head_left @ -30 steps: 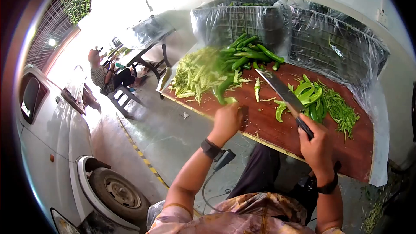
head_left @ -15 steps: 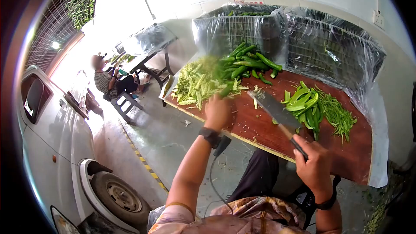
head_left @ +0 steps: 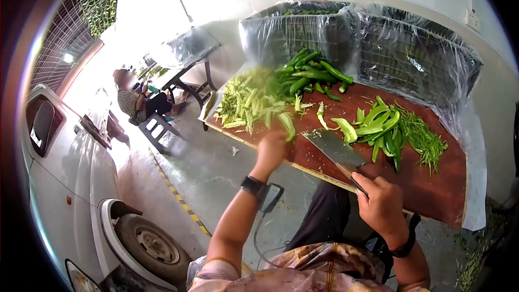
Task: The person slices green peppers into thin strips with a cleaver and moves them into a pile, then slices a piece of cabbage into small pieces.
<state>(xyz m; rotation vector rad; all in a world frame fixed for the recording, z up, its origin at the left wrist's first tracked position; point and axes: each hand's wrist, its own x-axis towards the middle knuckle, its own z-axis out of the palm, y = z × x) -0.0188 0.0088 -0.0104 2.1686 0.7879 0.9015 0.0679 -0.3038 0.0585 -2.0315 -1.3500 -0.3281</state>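
A: Where do we have the cleaver [head_left: 336,148]?
B: In the right hand [head_left: 380,203], its fingers wrapped round the handle; the blade points from them toward the left hand. We see pale crumbs near its front end.
A: And the left hand [head_left: 270,150]?
B: Its fingers are curled, with a pepper piece [head_left: 288,126] just beyond their tips. We cannot tell whether they grip it.
A: Nearby?
B: Beyond the right fingers we note cut peppers [head_left: 378,127], with thin green shreds [head_left: 424,138] to their right. Beyond the left fingers lies a heap of pale scraps [head_left: 242,103]; farther out, whole peppers [head_left: 311,73].
A: Outermost?
B: Past these, plastic-draped crates [head_left: 416,59]. Well left of both hands, we record a seated person [head_left: 132,103].
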